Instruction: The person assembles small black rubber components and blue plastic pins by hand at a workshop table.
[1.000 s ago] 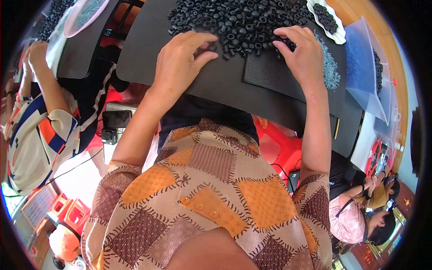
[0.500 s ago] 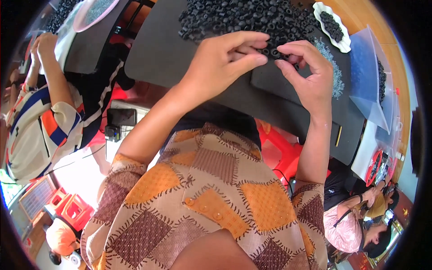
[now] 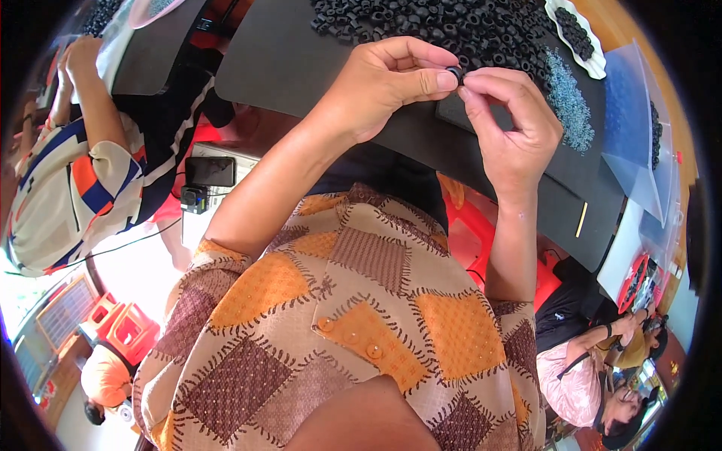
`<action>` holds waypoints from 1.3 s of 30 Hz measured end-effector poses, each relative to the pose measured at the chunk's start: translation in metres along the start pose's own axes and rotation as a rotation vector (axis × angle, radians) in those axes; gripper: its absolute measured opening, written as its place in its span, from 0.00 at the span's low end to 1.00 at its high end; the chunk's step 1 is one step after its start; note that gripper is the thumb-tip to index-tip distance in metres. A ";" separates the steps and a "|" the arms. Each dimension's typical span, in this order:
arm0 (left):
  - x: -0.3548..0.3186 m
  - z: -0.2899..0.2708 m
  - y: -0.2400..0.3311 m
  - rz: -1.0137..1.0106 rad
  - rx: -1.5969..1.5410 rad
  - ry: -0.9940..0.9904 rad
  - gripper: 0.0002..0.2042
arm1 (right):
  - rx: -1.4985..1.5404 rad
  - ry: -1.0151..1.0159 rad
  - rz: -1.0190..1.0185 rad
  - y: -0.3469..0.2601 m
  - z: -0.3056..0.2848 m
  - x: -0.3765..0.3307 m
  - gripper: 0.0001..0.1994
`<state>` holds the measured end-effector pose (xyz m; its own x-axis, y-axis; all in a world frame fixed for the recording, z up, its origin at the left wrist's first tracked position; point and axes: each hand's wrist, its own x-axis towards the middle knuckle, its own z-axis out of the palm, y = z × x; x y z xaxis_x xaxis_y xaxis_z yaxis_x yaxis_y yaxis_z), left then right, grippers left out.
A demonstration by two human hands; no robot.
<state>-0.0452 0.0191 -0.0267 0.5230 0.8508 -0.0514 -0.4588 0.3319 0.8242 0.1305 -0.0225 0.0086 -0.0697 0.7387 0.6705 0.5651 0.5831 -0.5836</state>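
My left hand [image 3: 387, 86] is closed, pinching a small black ring-shaped part [image 3: 455, 73] between thumb and fingertips. From the other side my right hand [image 3: 517, 116] meets it, thumb and forefinger pressed together at the ring's edge. Whatever sits between the right fingertips is too small to make out. Just beyond both hands lies a heap of loose black ring-shaped parts [image 3: 429, 26] on the dark table [image 3: 278, 68]. A scatter of tiny clear bluish pieces [image 3: 570, 105] spreads to the right of my right hand. Partly hidden below the fingers is a dark flat pad [image 3: 453, 113].
A white wavy-edged dish [image 3: 596, 66] of black parts stands at the far right, beside a translucent plastic bin [image 3: 628, 113]. A thin yellowish stick [image 3: 581, 219] lies near the table's right edge. At left are a phone [image 3: 210, 171] and a co-worker's arm [image 3: 98, 113].
My hands, apart before, have come together at the fingertips. The left now pinches a black ring where its fingers were loosely spread. The whole view has shifted slightly.
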 end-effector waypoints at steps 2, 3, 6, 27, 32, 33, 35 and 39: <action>-0.003 -0.002 -0.001 -0.019 -0.040 -0.005 0.11 | 0.021 -0.052 0.060 -0.003 -0.001 -0.001 0.10; -0.004 -0.002 -0.001 -0.034 -0.078 -0.011 0.10 | 0.021 -0.054 0.063 -0.004 -0.002 0.000 0.10; -0.005 -0.003 -0.001 -0.026 0.069 -0.009 0.10 | 0.196 -0.104 0.244 -0.006 -0.005 -0.002 0.09; -0.012 -0.008 0.007 -0.023 -0.006 -0.051 0.10 | 0.356 -0.074 0.399 0.005 -0.013 -0.011 0.07; 0.000 -0.009 -0.006 0.052 -0.018 0.008 0.11 | 0.417 -0.067 0.345 -0.006 0.003 -0.005 0.14; 0.000 -0.010 -0.007 0.075 0.020 0.005 0.11 | 0.417 -0.067 0.350 -0.006 0.005 -0.005 0.14; -0.001 -0.008 -0.004 0.077 0.075 0.013 0.10 | 0.081 -0.126 0.121 -0.003 0.006 -0.003 0.12; -0.010 -0.008 0.007 -0.010 0.149 -0.021 0.09 | 0.214 -0.109 0.142 0.006 0.004 -0.006 0.09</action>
<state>-0.0593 0.0161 -0.0247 0.5425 0.8386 -0.0494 -0.3428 0.2746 0.8984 0.1310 -0.0220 -0.0009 -0.0971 0.8432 0.5288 0.3902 0.5210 -0.7591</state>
